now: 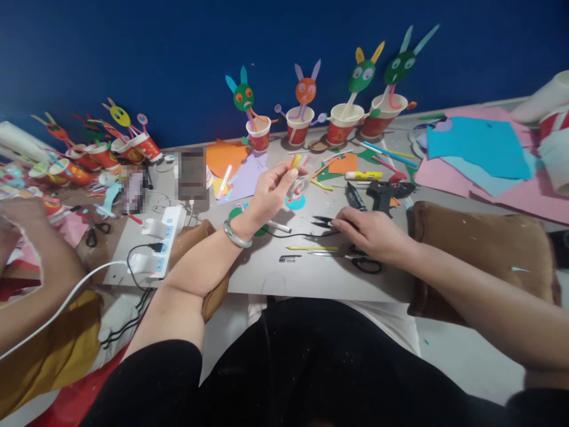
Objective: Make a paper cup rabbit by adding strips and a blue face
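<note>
My left hand (274,191) is raised over the table, its fingers pinched on yellow and pinkish strips (295,161). A clear plastic piece (300,185) hangs beside these fingers; its exact kind I cannot make out. Below it lies a blue paper disc (295,203). Lower on the right, my right hand (365,232) has its fingers closed at the end of a black two-pronged tool (322,221), whose points face left. Black-handled scissors (367,264) lie just under that hand, near a yellow stick (311,248) and a small clip-like piece (290,258).
Paper cups with paper-faced figures, such as the orange one (306,90), line the back wall. A black glue gun (387,193) and coloured paper (480,145) lie to the right. At left are a power strip (170,237) and another person's arm (26,261). A brown cushion (484,261) overhangs the front edge.
</note>
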A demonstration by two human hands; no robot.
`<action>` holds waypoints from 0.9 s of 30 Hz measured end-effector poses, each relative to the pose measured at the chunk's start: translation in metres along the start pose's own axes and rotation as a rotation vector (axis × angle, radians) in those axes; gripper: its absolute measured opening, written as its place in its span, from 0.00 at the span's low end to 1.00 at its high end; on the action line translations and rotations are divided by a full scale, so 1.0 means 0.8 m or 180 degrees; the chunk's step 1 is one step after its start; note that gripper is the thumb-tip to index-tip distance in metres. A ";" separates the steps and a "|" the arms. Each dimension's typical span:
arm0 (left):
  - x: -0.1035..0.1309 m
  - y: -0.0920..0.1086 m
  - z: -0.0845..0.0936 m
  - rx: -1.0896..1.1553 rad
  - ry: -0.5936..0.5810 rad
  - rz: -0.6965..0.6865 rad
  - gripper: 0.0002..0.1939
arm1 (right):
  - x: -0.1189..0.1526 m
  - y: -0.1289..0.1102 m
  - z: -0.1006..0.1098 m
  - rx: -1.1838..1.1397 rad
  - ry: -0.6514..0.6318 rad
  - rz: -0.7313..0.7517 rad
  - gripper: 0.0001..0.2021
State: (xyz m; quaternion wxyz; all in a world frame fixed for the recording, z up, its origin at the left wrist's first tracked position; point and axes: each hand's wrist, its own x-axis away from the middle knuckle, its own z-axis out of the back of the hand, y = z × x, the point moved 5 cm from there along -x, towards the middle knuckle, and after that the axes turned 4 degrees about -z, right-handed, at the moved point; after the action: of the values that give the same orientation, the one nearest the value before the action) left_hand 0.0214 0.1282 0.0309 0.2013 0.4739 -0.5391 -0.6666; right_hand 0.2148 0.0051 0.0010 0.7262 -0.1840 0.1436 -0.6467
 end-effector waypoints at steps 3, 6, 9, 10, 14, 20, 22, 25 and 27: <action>0.000 0.000 -0.001 -0.0013 -0.0058 -0.0010 0.27 | 0.003 -0.009 -0.016 -0.0019 -0.0511 0.0147 0.20; 0.001 0.002 -0.002 -0.0047 -0.0113 -0.0020 0.26 | 0.008 -0.022 -0.026 0.0078 -0.0811 0.0359 0.19; 0.003 0.001 -0.004 -0.0012 -0.0202 0.0011 0.26 | 0.011 -0.030 -0.030 0.0254 -0.0807 0.0509 0.20; 0.003 0.001 -0.004 -0.0013 -0.0223 0.0018 0.26 | 0.011 -0.030 -0.031 0.0333 -0.0771 0.0527 0.20; 0.003 -0.002 -0.004 -0.0025 -0.0274 -0.0027 0.25 | 0.008 -0.029 -0.029 0.0520 -0.0589 0.0568 0.16; 0.002 -0.001 -0.005 -0.0044 -0.0321 -0.0035 0.25 | -0.007 -0.030 -0.019 0.0468 -0.0625 0.0341 0.10; 0.003 0.001 -0.005 -0.0030 -0.0323 -0.0034 0.25 | -0.013 -0.033 -0.019 0.0412 -0.0658 0.0307 0.12; 0.003 0.000 -0.005 -0.0062 -0.0302 -0.0055 0.25 | -0.020 -0.037 -0.023 0.0339 -0.0641 0.0392 0.14; 0.004 -0.001 -0.004 -0.0101 -0.0302 -0.0067 0.25 | -0.023 -0.041 -0.026 0.0312 -0.0605 0.0541 0.14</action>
State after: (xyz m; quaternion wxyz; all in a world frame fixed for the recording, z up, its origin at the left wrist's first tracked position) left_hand 0.0233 0.1245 0.0289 0.1760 0.4441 -0.5324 -0.6988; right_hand 0.1744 0.0184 -0.0032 0.7968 -0.1959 0.0573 -0.5687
